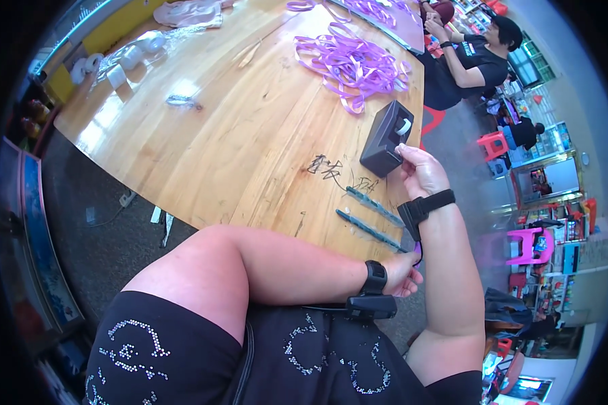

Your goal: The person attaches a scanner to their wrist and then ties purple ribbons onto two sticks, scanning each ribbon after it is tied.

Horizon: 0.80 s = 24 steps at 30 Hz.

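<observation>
Tape may snag as my right hand pinches it at the black dispenser near the bench edge; left hand fingers unclear.

Clear plastic bag of white rolls at the table's far-left corner.

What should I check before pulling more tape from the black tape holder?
1. Right hand at the black tape dispenser: ok, fingers touch its front by the roll.
2. Dispenser standing on the wooden table: ok, near the edge.
3. Tape left on the roll: cannot tell, only a white bit shows.
4. Left hand ready: cannot tell, it sits low under the right forearm, something purple at it.
5. Two grey-green strips within reach: ok, on the table beside the right wrist.
</observation>
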### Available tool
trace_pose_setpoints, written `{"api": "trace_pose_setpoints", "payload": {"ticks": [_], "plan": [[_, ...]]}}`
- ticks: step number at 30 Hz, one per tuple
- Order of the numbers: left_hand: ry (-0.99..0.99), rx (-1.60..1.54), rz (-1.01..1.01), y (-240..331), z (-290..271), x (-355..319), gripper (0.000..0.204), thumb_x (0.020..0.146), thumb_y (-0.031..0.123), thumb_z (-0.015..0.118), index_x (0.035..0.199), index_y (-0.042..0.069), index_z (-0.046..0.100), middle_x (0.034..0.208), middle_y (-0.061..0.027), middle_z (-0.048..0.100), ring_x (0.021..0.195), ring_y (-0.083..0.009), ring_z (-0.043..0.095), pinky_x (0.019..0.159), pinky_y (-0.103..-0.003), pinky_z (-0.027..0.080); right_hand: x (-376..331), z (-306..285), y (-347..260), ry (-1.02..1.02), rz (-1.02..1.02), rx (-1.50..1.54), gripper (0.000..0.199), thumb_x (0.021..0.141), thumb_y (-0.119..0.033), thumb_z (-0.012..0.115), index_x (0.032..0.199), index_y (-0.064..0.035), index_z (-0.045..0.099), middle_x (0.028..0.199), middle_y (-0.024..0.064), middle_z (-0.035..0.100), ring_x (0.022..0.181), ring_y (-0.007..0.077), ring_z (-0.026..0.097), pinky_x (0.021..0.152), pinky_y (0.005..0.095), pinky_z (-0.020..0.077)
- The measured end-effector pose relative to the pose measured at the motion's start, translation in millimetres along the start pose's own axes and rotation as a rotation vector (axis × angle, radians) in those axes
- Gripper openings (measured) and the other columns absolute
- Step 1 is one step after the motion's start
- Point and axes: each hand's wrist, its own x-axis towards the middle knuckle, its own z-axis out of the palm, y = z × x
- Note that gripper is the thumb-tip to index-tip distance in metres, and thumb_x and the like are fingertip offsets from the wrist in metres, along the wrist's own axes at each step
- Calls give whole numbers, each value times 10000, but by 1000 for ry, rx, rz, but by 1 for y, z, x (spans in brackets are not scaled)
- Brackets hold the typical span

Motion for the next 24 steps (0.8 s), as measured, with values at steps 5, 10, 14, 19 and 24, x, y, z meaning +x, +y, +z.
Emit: {"api": "trace_pose_setpoints", "payload": {"ticks": [5, 10, 14, 19, 24], "plan": [[47, 10, 8, 2, 4, -3, 360, 929, 391, 336, 821, 81, 484, 623, -14, 529, 466, -156, 518, 441, -293, 429, -31, 2, -13, -94, -75, -24, 92, 858, -150, 596, 815, -69, 607, 717, 4, 608, 594, 54, 517, 509, 198, 396], [31, 38, -9, -2, 0, 0, 283, 920, 337, 387, 826, 93, 494, 662, -10, 520, 497, -131, 508, 470, -265, 416, -49, 13, 1, -141, 77, -93, 69, 846, -113, 606, 799, -63, 597, 680, 13, 605, 508, 53, 503, 456, 183, 398], [15, 78, 3, 0, 2, -8, 290, 916, 338, 397, 803, 91, 499, 643, -2, 510, 504, -126, 506, 486, -259, 413, -36, 3, 14, -115, 136, -232, 41, 831, -84, 614, 802, -58, 600, 643, 5, 592, 474, 55, 491, 420, 179, 377], [10, 72, -39, 0, 2, -5, 343, 914, 335, 403, 713, 82, 521, 608, -17, 541, 498, -131, 517, 498, -261, 415, -44, -19, 9, -224, 138, -633, 73, 824, -105, 620, 793, -40, 608, 660, 14, 615, 509, 41, 515, 446, 173, 391], [-2, 83, -54, 3, -3, -7, 338, 900, 335, 424, 726, 71, 544, 614, -18, 544, 525, -135, 542, 540, -258, 435, -79, -76, -38, -266, -138, -695, 101, 849, -165, 606, 812, -72, 615, 648, -34, 585, 527, 24, 497, 482, 157, 383]]}}
